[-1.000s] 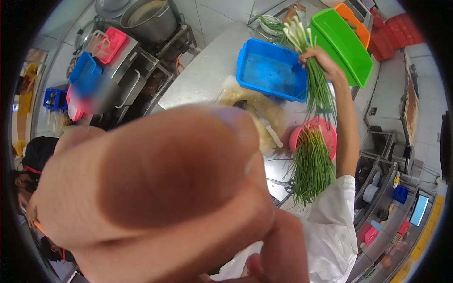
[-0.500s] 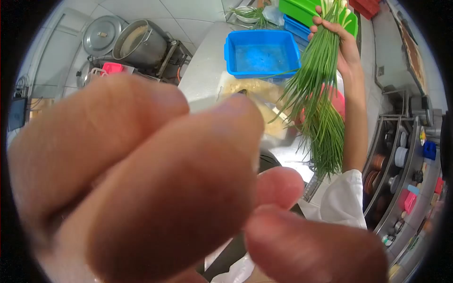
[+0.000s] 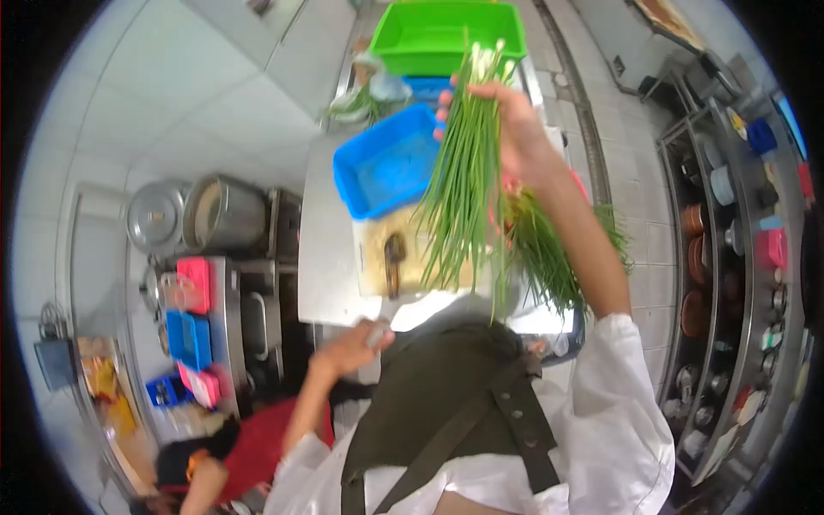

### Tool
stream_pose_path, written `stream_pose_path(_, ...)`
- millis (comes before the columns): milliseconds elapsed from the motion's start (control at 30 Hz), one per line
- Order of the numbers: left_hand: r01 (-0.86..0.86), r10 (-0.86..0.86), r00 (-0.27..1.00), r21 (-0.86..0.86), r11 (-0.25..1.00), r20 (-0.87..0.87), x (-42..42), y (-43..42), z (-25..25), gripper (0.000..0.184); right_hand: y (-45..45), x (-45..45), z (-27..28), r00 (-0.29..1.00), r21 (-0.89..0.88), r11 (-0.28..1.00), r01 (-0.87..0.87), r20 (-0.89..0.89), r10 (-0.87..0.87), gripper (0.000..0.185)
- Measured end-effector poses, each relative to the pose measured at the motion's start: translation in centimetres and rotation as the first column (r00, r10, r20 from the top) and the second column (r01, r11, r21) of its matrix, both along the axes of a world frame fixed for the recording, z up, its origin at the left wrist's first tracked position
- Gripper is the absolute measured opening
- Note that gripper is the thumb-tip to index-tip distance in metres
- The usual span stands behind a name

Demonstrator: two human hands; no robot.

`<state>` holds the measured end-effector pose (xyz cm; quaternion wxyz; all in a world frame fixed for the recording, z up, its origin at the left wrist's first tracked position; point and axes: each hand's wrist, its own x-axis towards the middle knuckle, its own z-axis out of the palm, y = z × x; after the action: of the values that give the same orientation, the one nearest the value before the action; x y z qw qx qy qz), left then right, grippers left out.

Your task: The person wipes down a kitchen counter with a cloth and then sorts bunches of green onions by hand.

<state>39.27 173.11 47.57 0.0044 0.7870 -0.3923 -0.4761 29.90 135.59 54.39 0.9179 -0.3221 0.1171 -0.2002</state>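
Scallions (image 3: 463, 176) hang in one bunch in the upper middle of the frame, white ends up and green leaves trailing down; the person's right hand (image 3: 522, 129) has hold of them just below the white ends, its fingers closed round the stalks from the right side; the leaf tips spread over part of the board (image 3: 421, 257), which lies on the steel desk (image 3: 324, 257) in the middle of the frame; on the board is a dark object (image 3: 394, 249), too blurred to name; the blue tub (image 3: 390, 163) sits at the board's upper edge, partly behind the leaves; the green tub (image 3: 421, 39) is at the top of the frame, with more blue plastic (image 3: 427, 87) showing under its near side, and a clear bag (image 3: 390, 87) and some loose greens (image 3: 365, 106) just left of that; a second bunch (image 3: 549, 262) lies right of centre, partly behind the right forearm, beside a pink basin (image 3: 578, 182) that shows only in part; the left hand (image 3: 345, 350) is below the near left corner of the desk, its fingers curled round a small pale item (image 3: 377, 334) whose kind I cannot tell; a large pot (image 3: 232, 219) stands at the left, a rack of dishes (image 3: 717, 283) at the right, and another person in red (image 3: 266, 446) is at the lower left.
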Motion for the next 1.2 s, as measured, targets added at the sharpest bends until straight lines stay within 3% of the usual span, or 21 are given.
stream_pose_path(33, 0.012, -0.009, 0.957, 0.007, 1.0, -0.288, -0.1, 1.4, -4.6, 0.075, 0.4, -0.9, 0.2, 1.0, 0.02, 1.0, -0.017, 0.024, 0.016, 0.037)
stream_pose_path(67, -0.136, 0.025, 0.893, -0.217, 0.967, -0.449, -0.6, 7.4, -14.3, 0.074, 0.3, -1.3, 0.3, 0.999, 0.002, 1.0, 0.022, 0.041, -0.022, 0.037)
stream_pose_path(133, -0.548, 0.456, 0.578, 0.092, 0.831, -0.677, -5.0, 5.7, -7.5, 0.068, 0.8, -2.4, -0.1, 0.986, 0.141, 0.99, -0.001, -0.167, 0.025, 0.038)
stream_pose_path(233, -0.574, 0.586, 0.471, 0.275, 0.771, -0.659, -3.3, 10.7, -10.6, 0.064, 1.6, -4.2, -0.4, 0.97, 0.094, 0.993, -0.065, -0.226, 0.084, 0.04)
stream_pose_path(267, -0.41, 0.414, 0.696, 0.148, 0.9, -0.587, -1.1, 11.5, -10.6, 0.063, 1.9, -4.3, -0.7, 0.968, 0.091, 0.993, -0.07, -0.235, 0.09, 0.04)
stream_pose_path(300, -0.497, 0.564, 0.631, 0.28, 0.821, -0.533, -0.4, 9.2, -6.6, 0.063, 2.2, -4.3, -1.2, 0.97, 0.04, 0.998, -0.042, -0.239, 0.051, 0.04)
stream_pose_path(333, -0.332, 0.411, 0.77, 0.243, 0.911, -0.487, 1.8, 8.5, -5.1, 0.066, 2.6, -4.4, -1.5, 0.971, -0.014, 1.0, -0.018, -0.239, 0.014, 0.04)
stream_pose_path(367, -0.324, 0.237, 0.858, -0.122, 0.938, -0.456, 2.7, 7.7, -4.6, 0.066, 3.5, -4.5, -0.8, 0.971, -0.042, 0.999, 0.035, -0.233, -0.044, 0.038)
stream_pose_path(400, -0.329, 0.244, 0.918, -0.26, 0.908, -0.312, 3.3, 5.4, -2.5, 0.059, 3.8, -4.4, -0.9, 0.972, -0.046, 0.999, 0.019, -0.234, -0.029, 0.038)
stream_pose_path(433, -0.41, 0.316, 0.909, -0.451, 0.793, -0.272, 3.3, 2.5, -0.6, 0.051, 4.1, -4.3, -1.2, 0.968, -0.078, 0.997, -0.013, -0.253, -0.007, 0.037)
stream_pose_path(533, -0.491, 0.278, 0.87, -0.676, 0.549, -0.406, 4.6, -5.7, 1.8, 0.039, 5.9, -3.4, -1.7, 0.957, -0.08, 0.994, -0.079, -0.286, 0.053, 0.034)
stream_pose_path(667, -0.605, 0.064, 0.683, -0.515, 0.608, -0.727, 3.7, -14.6, 3.2, 0.061, 8.0, -1.2, -3.1, 0.944, -0.233, 0.963, -0.133, -0.326, 0.051, 0.029)
stream_pose_path(733, -0.666, -0.086, 0.486, -0.432, 0.608, -0.87, 3.3, -16.4, 1.5, 0.074, 9.1, 0.0, -3.4, 0.953, -0.317, 0.937, -0.147, -0.298, 0.048, 0.027)
stream_pose_path(767, -0.667, -0.083, 0.484, -0.428, 0.609, -0.871, 2.7, -16.2, 0.6, 0.074, 9.8, 0.6, -3.1, 0.945, -0.426, 0.894, -0.137, -0.326, -0.01, 0.029)
stream_pose_path(833, -0.592, -0.07, 0.746, -0.708, 0.386, -0.662, 2.1, -16.7, 0.0, 0.08, 11.0, 1.6, -2.7, 0.944, -0.614, 0.789, -0.019, -0.27, -0.187, 0.04)
stream_pose_path(867, -0.596, -0.077, 0.74, -0.704, 0.386, -0.668, 2.2, -16.3, 0.4, 0.08, 11.4, 1.6, -2.3, 0.941, -0.617, 0.787, -0.02, -0.277, -0.193, 0.04)
stream_pose_path(933, -0.754, -0.066, 0.484, -0.454, 0.475, -0.872, 2.8, -15.6, 1.4, 0.074, 11.5, 2.0, -1.2, 0.776, -0.855, 0.423, -0.3, -0.476, -0.413, 0.051)
stream_pose_path(967, -0.752, -0.077, 0.481, -0.456, 0.476, -0.873, 3.3, -15.3, 1.5, 0.074, 11.4, 2.3, -1.7, 0.742, -0.91, 0.234, -0.342, -0.414, -0.527, 0.044)
stream_pose_path(1033, -0.745, -0.083, 0.324, -0.308, 0.591, -0.942, 4.3, -15.1, 1.3, 0.058, 11.4, 2.8, -1.8, 0.744, -0.926, 0.13, -0.353, -0.363, -0.561, 0.044)
stream_pose_path(1067, -0.748, -0.095, 0.317, -0.31, 0.587, -0.944, 4.4, -15.4, 1.0, 0.058, 11.4, 3.0, -1.6, 0.751, -0.93, 0.035, -0.366, -0.318, -0.578, 0.045)
stream_pose_path(1200, -0.869, -0.15, 0.146, -0.2, 0.453, -0.978, 4.0, -15.2, 0.7, 0.038, 12.4, 3.5, -0.4, 0.7, -0.888, 0.002, -0.459, -0.363, -0.615, 0.045)
